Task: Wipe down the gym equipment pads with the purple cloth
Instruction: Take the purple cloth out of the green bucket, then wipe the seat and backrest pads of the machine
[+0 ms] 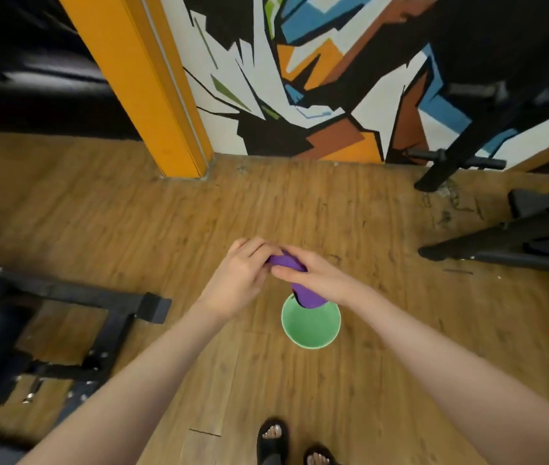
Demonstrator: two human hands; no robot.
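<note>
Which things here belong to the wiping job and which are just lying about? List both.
Job: cloth, gripped by left hand and right hand; green bucket under it; dark pad at upper left.

Lying about: black frame on the floor at left, bar at right, orange pillar, mural.

Even, moderately bright indoor light falls on the wooden floor (199, 229), and no hard shadows lie around the green bucket (310, 325). Far left of the bucket, the black equipment (31, 78) sinks into dim shade with faint sheen on its padding. Wide-angle distortion bends the orange pillar (139, 85) up-left of the bucket, and the whole frame is slightly soft, with the forearms blurred near the bottom edge.
</note>
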